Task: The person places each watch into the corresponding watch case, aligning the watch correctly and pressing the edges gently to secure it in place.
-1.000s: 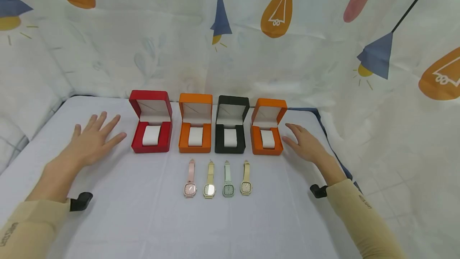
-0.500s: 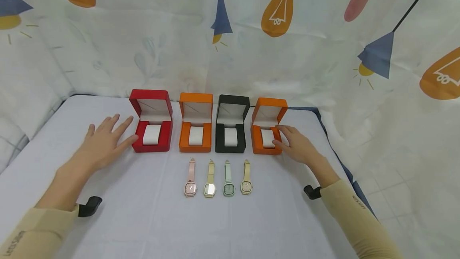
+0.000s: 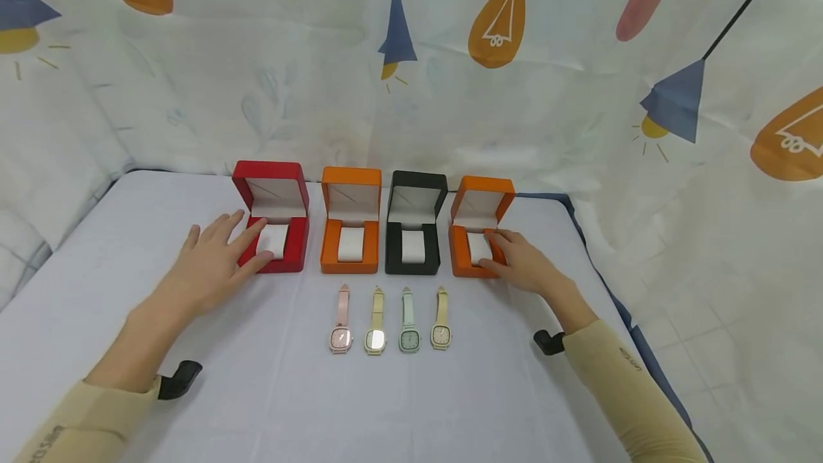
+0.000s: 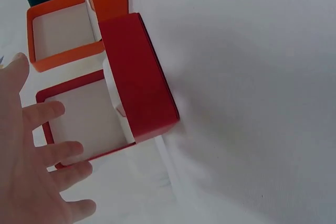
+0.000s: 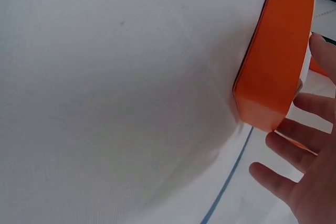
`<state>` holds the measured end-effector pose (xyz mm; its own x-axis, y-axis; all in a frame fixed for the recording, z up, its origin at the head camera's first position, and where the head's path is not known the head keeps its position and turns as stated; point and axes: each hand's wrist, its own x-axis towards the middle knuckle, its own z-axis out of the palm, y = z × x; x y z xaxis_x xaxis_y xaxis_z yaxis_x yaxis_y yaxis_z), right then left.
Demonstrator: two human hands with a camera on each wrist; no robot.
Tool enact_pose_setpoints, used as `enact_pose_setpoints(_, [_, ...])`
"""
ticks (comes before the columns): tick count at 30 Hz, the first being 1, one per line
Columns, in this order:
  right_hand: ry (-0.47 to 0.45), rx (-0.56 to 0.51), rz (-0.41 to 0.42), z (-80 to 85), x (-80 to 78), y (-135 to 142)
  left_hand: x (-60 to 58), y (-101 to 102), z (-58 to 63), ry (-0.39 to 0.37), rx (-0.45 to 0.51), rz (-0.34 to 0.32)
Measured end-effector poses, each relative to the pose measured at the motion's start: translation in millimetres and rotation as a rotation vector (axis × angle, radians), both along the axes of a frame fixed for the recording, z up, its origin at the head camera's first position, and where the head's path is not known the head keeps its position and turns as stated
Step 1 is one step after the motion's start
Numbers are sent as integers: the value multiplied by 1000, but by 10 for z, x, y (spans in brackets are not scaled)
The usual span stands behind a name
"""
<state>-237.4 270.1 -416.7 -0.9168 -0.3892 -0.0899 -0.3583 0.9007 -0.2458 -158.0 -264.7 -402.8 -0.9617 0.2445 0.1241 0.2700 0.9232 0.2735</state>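
Observation:
My left hand (image 3: 207,266) hovers with spread fingers over the left side of an open red watch box (image 3: 296,245); its thumb and index finger reach the white cushion (image 3: 276,238) inside. Whether they touch it, I cannot tell. On the other side, my right hand (image 3: 526,264) has its fingers over the right part of an open orange watch box (image 3: 459,257), near its white cushion (image 3: 476,246). In the right wrist view those fingers are loosely spread beside the orange box (image 5: 275,56).
Between the hands stand another open orange box (image 3: 330,245) and a black box (image 3: 393,252). In front lie a pink watch (image 3: 341,327), a yellow watch (image 3: 376,327), a mint green watch (image 3: 408,327) and a pale yellow watch (image 3: 441,324) on a white cloth (image 3: 386,406).
My left hand has moved right, from beside the red box to over its left side. My right hand has moved left onto the right orange box. Boxes and watches stay put.

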Motion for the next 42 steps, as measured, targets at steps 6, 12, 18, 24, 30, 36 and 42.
enact_pose_setpoints(6, [-35, -15, -11, 11, -23, -14, 70, 198, 16, 40, 15, -67])
enact_pose_setpoints(12, [-96, -34, -34, 87, -95, -75, 115, 386, 9, 54, 40, -112])
enact_pose_setpoints(18, [-120, -6, -13, 132, -157, -113, 142, 509, -19, 44, 21, -137])
enact_pose_setpoints(24, [-126, -12, -7, 140, -223, -135, 180, 626, -52, 22, -1, -168])
enact_pose_setpoints(30, [-162, 7, -44, 159, -277, -143, 215, 759, -91, 18, -1, -204])
enact_pose_setpoints(36, [-182, 18, -68, 198, -287, -152, 254, 883, -99, 10, 16, -238])
enact_pose_setpoints(42, [-186, 13, -67, 189, -293, -156, 302, 935, -127, -25, 54, -253])
